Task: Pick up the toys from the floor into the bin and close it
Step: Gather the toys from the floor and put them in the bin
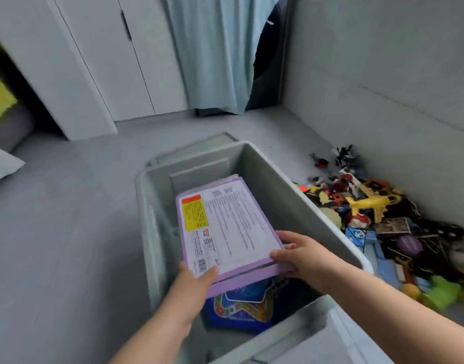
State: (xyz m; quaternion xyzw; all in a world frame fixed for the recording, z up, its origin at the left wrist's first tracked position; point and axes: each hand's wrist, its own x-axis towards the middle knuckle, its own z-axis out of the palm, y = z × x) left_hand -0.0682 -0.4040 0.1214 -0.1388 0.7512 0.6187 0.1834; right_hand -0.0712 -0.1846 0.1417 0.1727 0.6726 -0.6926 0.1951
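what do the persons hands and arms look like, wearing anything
Two bare hands with nothing worn on them. The left hand and right hand have no gloves, and no rings, watch or bracelet show. The left forearm and right forearm are uncovered, with no sleeve in view up to the frame edge.

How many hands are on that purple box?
2. The left hand grips the purple box at its near left corner; the right hand grips its near right corner. Neither is hidden.
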